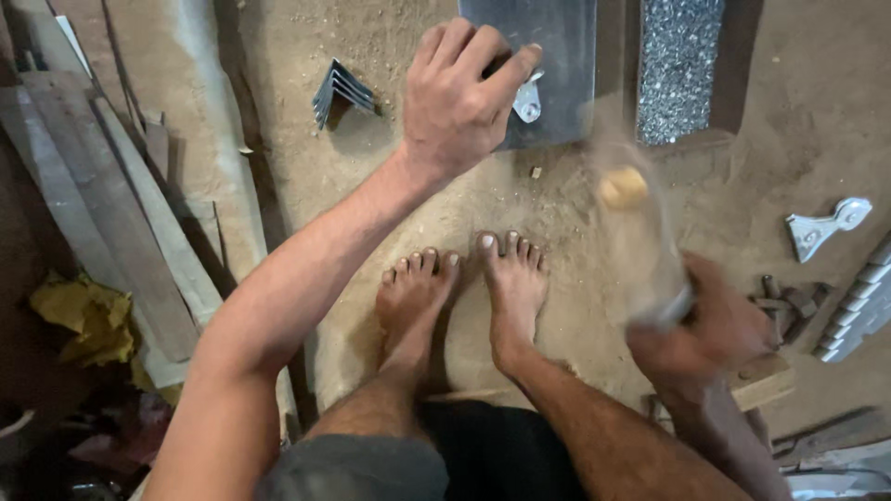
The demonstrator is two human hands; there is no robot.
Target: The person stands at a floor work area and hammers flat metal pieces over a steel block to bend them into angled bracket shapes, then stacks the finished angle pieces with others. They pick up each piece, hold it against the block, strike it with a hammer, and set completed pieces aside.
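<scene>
The left hand is gripping a small metal bracket against a flat steel sheet lying on the dusty floor. The right hand is clenching a blurred hammer. Folded angle pieces, planks and another bracket are crowding the sides, leaving open sand by the bare feet.
</scene>
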